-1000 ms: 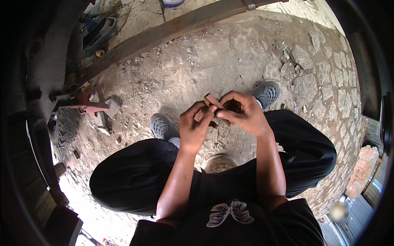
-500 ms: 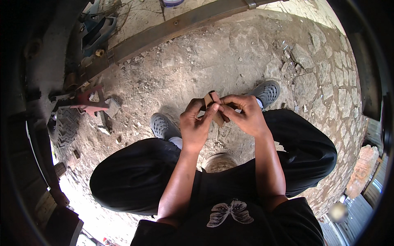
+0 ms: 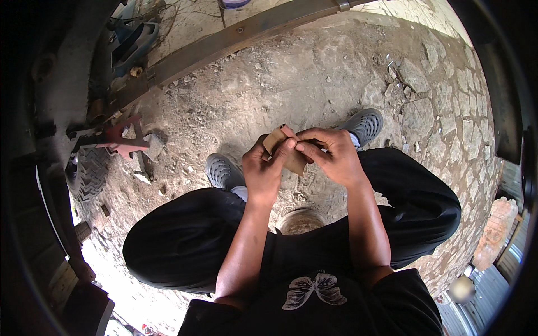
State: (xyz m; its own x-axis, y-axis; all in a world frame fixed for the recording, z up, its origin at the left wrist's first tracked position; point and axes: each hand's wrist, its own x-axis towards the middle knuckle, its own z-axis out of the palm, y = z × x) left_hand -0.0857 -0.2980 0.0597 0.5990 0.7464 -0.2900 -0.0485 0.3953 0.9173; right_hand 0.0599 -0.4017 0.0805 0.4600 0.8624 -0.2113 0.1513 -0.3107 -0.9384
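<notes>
Left hand and right hand both pinch a small brown sandpaper piece with closed fingers above the dirt ground

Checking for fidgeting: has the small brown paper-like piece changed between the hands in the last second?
Yes. The brown paper-like piece now shows broader and flatter, still above the grey left shoe.

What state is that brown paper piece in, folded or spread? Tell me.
Partly spread. The brown piece shows a broad flat face with a bend, pinched between the left hand and right hand. Its lower part is hidden by fingers.
</notes>
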